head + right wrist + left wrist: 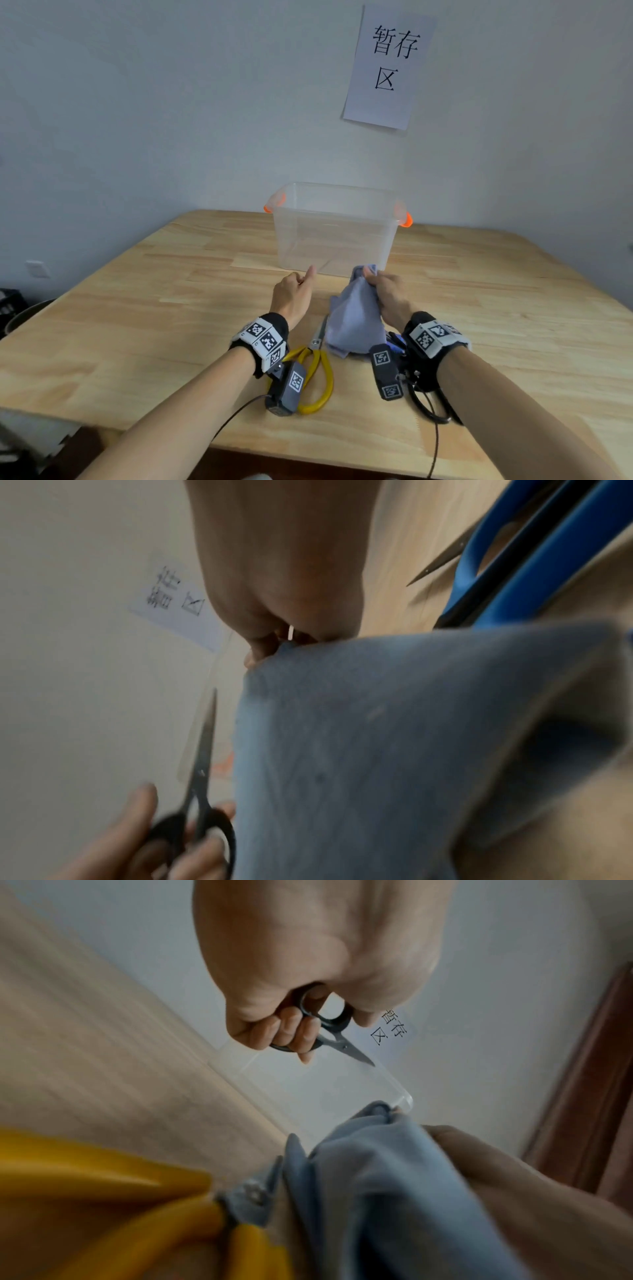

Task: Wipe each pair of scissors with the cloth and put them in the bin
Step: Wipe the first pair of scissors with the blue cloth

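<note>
My left hand point(303, 279) grips a small pair of black-handled scissors point(329, 1031) by the handles, blades closed and pointing toward the clear bin point(335, 240) with orange handles. In the head view the scissors are hidden behind the hand. Just to the right, my right hand point(373, 277) pinches the top of a blue-grey cloth point(356, 318), which hangs down to the table. Cloth and black scissors point(198, 791) are side by side, a small gap between them. Yellow-handled scissors point(315, 370) lie on the table under my left wrist. Blue-handled scissors point(531, 547) lie under my right wrist.
The wooden table point(137, 308) stands against a pale wall with a paper sign point(387, 65). The bin is at the table's back centre, just beyond both hands. A dark loop point(428, 407) lies by my right wrist. Cables trail from both wrist cameras.
</note>
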### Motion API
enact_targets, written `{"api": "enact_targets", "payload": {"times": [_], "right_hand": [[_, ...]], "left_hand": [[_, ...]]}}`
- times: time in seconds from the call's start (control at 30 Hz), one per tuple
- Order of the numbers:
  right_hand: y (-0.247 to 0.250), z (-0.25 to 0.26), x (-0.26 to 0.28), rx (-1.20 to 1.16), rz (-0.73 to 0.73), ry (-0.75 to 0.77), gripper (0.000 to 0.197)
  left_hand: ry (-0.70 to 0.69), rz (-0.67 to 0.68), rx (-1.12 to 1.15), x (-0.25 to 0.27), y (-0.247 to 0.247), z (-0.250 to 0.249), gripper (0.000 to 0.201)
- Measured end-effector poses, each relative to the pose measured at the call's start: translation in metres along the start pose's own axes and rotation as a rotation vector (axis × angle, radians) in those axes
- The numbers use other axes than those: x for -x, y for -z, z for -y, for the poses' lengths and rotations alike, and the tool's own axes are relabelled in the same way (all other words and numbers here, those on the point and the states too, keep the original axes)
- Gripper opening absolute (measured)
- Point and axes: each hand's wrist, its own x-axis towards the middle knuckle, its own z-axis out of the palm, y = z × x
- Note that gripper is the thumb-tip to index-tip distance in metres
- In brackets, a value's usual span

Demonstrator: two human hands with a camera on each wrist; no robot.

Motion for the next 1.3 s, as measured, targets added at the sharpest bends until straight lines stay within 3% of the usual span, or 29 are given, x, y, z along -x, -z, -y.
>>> {"api": "enact_targets", "payload": {"times": [0.13, 0.27, 0.43, 0.67, 0.9, 1.0, 1.3], "right_hand": [[-0.01, -0.004, 0.003, 0.147, 0.065, 0.018, 0.024], [-0.008, -0.003, 0.006, 0.32, 0.028, 0.057, 0.012], [-0.005, 0.004, 0.018, 0.263, 0.112, 0.026, 0.047], [-0.01, 0.02, 0.032, 0.315, 0.144, 0.141, 0.037], [-0.008, 0.018, 0.047, 0.362, 0.108, 0.238, 0.02], [-0.007, 0.014, 0.05, 0.367, 0.058, 0.245, 0.01], [-0.007, 0.022, 0.054, 0.466, 0.08, 0.264, 0.011]], "left_hand": [[0.023, -0.004, 0.157, -0.005, -0.004, -0.008, 0.051], [0.076, 0.037, 0.378, -0.007, -0.005, -0.016, 0.043], [0.119, 0.124, 0.507, -0.005, -0.008, -0.027, 0.04], [0.024, 0.167, 0.538, 0.001, -0.02, -0.036, 0.028], [-0.046, 0.084, 0.476, 0.002, -0.028, -0.033, 0.021], [-0.032, 0.087, 0.478, 0.005, -0.03, -0.034, 0.021], [-0.074, 0.065, 0.255, -0.001, -0.031, -0.023, 0.036]]}}
